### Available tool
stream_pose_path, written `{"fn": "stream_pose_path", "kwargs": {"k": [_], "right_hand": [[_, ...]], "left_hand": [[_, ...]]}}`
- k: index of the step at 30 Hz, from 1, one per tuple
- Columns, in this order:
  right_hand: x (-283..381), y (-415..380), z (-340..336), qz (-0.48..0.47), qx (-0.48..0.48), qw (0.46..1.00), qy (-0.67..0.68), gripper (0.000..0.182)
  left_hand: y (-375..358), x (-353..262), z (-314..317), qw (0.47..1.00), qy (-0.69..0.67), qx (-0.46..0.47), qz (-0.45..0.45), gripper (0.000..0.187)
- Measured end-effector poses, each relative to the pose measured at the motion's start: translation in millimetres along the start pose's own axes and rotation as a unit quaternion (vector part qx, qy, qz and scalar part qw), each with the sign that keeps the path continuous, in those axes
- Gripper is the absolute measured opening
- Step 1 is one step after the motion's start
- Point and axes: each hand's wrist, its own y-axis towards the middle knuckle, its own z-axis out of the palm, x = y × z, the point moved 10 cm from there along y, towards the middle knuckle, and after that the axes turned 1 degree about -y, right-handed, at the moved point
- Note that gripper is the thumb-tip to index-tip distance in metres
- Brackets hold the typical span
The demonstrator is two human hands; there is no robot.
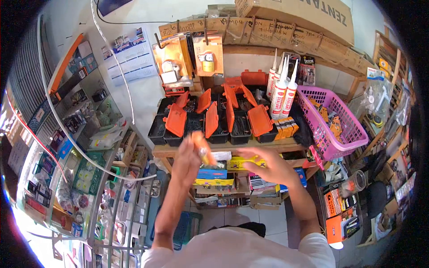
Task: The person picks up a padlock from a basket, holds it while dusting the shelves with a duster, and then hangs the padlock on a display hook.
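Observation:
My left hand (187, 159) is closed round a small orange box (202, 148), held in front of the wooden shelf (232, 148). The box is a little blurred. To the right, my right hand (267, 166) has its fingers apart and holds nothing; it is in front of a yellow package (247, 161). Behind both hands, black bins with open orange lids (260, 120) stand on the shelf. Small orange-yellow boxes (286, 127) sit in a row at the right of the bins.
White sealant tubes (283, 96) stand behind the row. A pink basket (333, 123) holding orange packets is at the right. Glass shelving (100, 196) with goods lines the left. Blue boxes (213, 173) lie below the shelf top.

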Motion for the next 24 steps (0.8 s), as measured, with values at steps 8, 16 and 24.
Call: {"fn": "stream_pose_path", "kwargs": {"k": [8,16,24], "right_hand": [[92,102,-25,-0.118,-0.144,0.971,0.147,0.033],[130,147,-49,-0.142,-0.107,0.957,0.229,0.035],[105,150,-42,-0.074,-0.132,0.936,0.318,0.030]], "left_hand": [[67,-125,136,0.942,0.239,-0.016,0.236,0.037],[68,-165,180,0.908,0.290,0.040,0.301,0.063],[79,-143,167,0.913,0.351,0.052,0.201,0.067]]}}
